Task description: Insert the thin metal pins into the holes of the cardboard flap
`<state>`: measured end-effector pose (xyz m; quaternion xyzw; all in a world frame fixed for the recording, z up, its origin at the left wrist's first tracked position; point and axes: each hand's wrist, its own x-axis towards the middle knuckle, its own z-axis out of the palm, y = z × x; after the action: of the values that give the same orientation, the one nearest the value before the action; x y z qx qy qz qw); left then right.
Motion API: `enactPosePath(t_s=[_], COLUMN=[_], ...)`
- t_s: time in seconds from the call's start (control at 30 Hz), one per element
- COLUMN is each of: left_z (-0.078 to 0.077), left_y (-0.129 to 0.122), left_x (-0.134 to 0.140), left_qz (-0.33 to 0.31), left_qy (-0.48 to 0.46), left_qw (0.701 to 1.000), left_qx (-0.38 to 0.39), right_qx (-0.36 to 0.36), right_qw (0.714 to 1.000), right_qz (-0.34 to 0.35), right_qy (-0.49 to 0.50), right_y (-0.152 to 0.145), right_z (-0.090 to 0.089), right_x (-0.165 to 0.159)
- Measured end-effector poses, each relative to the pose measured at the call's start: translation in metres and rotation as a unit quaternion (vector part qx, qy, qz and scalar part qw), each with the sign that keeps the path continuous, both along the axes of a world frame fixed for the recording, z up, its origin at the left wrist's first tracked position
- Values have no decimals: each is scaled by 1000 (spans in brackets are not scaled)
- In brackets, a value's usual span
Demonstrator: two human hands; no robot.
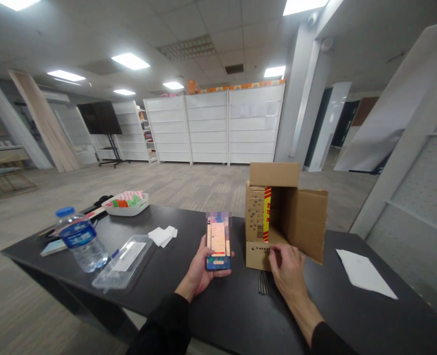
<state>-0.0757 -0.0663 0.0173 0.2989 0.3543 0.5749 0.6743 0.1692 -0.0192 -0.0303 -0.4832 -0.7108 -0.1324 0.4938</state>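
Note:
A smartphone [218, 241] with a lit screen is held upright in my left hand [199, 271], the thumb lying across its lower edge. Right of it stands an open cardboard box [256, 209] on its side, its opening towards me and a strip of yellow-and-red tape by the opening. My right hand [287, 266] is closed in a pinch at the box's lower front flap [255, 255], which has a row of small dark holes. What the fingertips hold, if anything, is hidden. Several long thin metal nails or rods [263, 283] lie on the table just below the flap.
The dark table [226, 315] bears a water bottle [81, 241], a clear plastic case [124, 264], crumpled white paper [163, 235] and a white basket [127, 209] of colourful packets on the left. A folded white sheet [366, 273] lies on the right.

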Motion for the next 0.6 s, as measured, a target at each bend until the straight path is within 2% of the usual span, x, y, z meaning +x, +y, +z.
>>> enactPosePath(t_s=[0.43, 0.6], left_z=[-2, -2], left_y=[0, -2], left_x=[1, 0], left_qz=[14, 2], left_qy=[20, 13], left_qw=[1000, 1000], left_qx=[-12, 2], right_qx=[-1, -6], right_qw=[1000, 1000], right_qz=[2, -2], right_qy=[-2, -3], right_y=[0, -2], right_z=[0, 2], right_x=[0, -1])
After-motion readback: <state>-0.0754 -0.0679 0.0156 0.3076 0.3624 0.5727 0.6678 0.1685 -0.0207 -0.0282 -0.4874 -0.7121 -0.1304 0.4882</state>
